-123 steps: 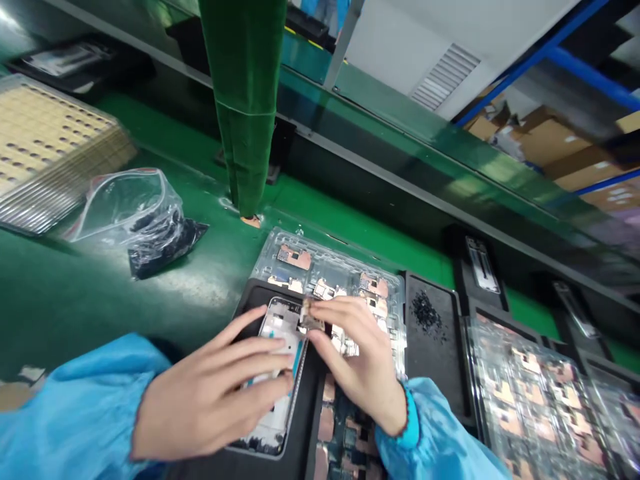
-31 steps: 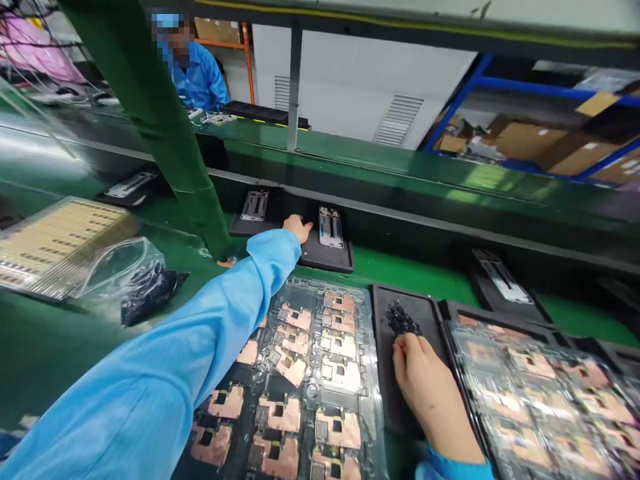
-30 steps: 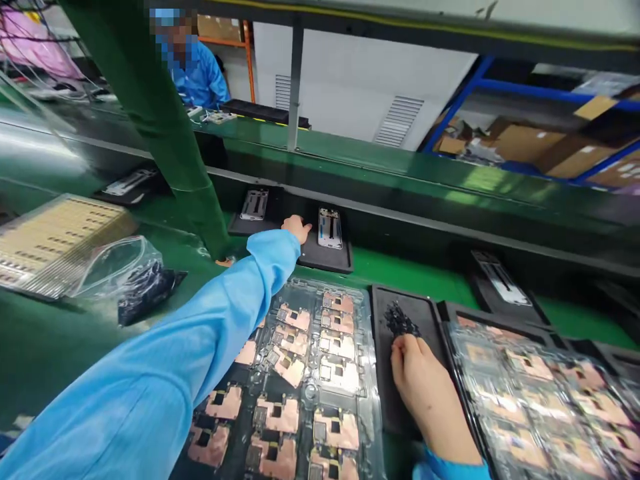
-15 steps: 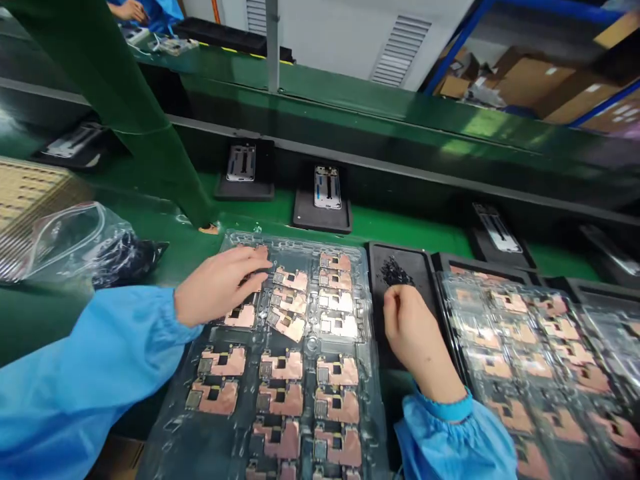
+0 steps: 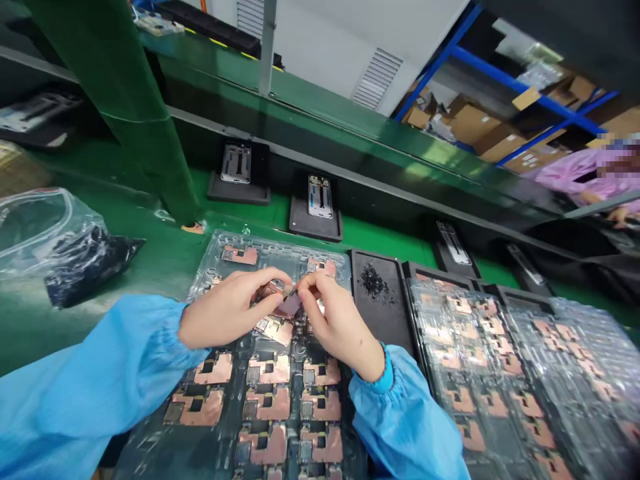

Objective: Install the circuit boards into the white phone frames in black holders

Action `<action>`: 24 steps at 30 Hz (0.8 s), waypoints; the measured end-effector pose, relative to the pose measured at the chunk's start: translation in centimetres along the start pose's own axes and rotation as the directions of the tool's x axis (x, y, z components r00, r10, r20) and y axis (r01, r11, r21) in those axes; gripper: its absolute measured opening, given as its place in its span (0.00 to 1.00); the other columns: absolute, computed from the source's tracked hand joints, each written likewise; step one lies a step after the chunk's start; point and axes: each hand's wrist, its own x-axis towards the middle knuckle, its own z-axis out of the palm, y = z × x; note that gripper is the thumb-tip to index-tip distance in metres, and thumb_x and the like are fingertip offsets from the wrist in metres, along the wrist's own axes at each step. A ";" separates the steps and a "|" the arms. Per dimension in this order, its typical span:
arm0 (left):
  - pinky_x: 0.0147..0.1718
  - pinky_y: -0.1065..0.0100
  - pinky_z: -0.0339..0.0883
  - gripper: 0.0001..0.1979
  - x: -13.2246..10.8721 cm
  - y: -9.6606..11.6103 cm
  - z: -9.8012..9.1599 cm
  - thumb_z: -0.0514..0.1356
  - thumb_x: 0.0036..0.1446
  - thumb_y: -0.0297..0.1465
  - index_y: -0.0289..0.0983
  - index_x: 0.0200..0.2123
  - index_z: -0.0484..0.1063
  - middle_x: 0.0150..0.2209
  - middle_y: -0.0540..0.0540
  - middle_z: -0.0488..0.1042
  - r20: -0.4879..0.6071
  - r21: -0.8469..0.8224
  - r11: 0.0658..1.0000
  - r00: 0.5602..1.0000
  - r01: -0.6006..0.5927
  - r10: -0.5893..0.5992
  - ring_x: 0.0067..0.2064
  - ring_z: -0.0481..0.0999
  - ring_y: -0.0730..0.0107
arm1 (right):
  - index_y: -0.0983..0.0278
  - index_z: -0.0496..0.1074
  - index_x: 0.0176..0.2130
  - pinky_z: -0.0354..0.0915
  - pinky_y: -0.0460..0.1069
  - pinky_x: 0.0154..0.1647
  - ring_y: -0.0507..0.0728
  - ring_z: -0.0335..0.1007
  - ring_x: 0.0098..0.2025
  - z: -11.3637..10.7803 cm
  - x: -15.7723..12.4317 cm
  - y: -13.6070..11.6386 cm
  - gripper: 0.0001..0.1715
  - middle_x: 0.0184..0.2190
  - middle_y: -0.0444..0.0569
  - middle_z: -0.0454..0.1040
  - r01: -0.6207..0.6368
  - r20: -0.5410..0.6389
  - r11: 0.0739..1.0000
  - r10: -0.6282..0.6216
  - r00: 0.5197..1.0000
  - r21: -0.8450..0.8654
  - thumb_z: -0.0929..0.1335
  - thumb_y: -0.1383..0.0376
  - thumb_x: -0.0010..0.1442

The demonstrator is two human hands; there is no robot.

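Note:
My left hand (image 5: pixel 235 307) holds a copper-faced circuit board (image 5: pixel 290 305) between thumb and fingers, raised over the clear plastic tray (image 5: pixel 200 270). My right hand (image 5: pixel 340 323) is closed in a pinch at the board's right edge. Whatever is between those fingertips is too small to make out, though something dark shows there. Beneath both hands, the tray carries rows of similar circuit boards (image 5: pixel 270 403); one lies tilted just under my left hand. Right of the tray, small black pieces (image 5: pixel 374 283) are heaped in a black tray (image 5: pixel 390 323).
More clear trays of boards (image 5: pixel 463 333) stand on the right. Phone frames on black pads (image 5: pixel 320 197) line the back. A green post (image 5: pixel 150 133) rises at left, near a plastic bag with dark contents (image 5: pixel 85 260). A person in pink (image 5: pixel 585 173) is at far right.
My right hand has come from the black pieces to the board at the tray's middle. My left hand has lifted a board and moved right with it. The view has shifted rightward.

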 end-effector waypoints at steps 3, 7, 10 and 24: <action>0.30 0.69 0.67 0.21 -0.5 0.8 -0.6 0.50 0.72 0.39 0.46 0.65 0.65 0.31 0.54 0.77 0.002 -0.096 0.993 0.997 0.075 -0.075 0.28 0.74 0.68 | 0.60 0.63 0.41 0.68 0.49 0.36 0.53 0.72 0.33 0.1 -0.3 -0.6 0.08 0.32 0.44 0.71 -0.099 0.079 0.977 0.086 0.993 0.188 0.60 0.62 0.75; 0.34 0.67 0.69 0.23 -0.7 1.1 -0.9 0.48 0.73 0.39 0.46 0.67 0.63 0.33 0.52 0.78 0.008 -0.044 0.996 0.997 0.081 -0.080 0.32 0.77 0.65 | 0.60 0.63 0.41 0.71 0.47 0.36 0.52 0.76 0.33 0.2 -0.8 -0.9 0.07 0.33 0.44 0.72 -0.139 0.067 0.941 0.125 0.990 0.308 0.61 0.61 0.74; 0.39 0.65 0.71 0.23 -0.8 1.1 -0.9 0.48 0.73 0.40 0.46 0.68 0.62 0.43 0.50 0.80 0.007 -0.038 0.996 0.997 0.078 -0.077 0.40 0.80 0.62 | 0.60 0.62 0.42 0.72 0.47 0.35 0.53 0.77 0.34 0.4 -1.0 -0.8 0.06 0.32 0.43 0.72 -0.144 0.059 0.941 0.132 0.989 0.306 0.61 0.61 0.75; 0.57 0.62 0.68 0.24 -1.3 1.6 -1.1 0.48 0.73 0.37 0.42 0.69 0.60 0.62 0.46 0.73 -0.006 -0.109 0.994 1.000 -0.030 0.029 0.58 0.76 0.60 | 0.59 0.63 0.40 0.68 0.45 0.32 0.52 0.73 0.30 1.5 -1.1 -1.1 0.10 0.30 0.43 0.71 -0.099 -0.037 0.960 0.112 0.993 0.263 0.61 0.58 0.75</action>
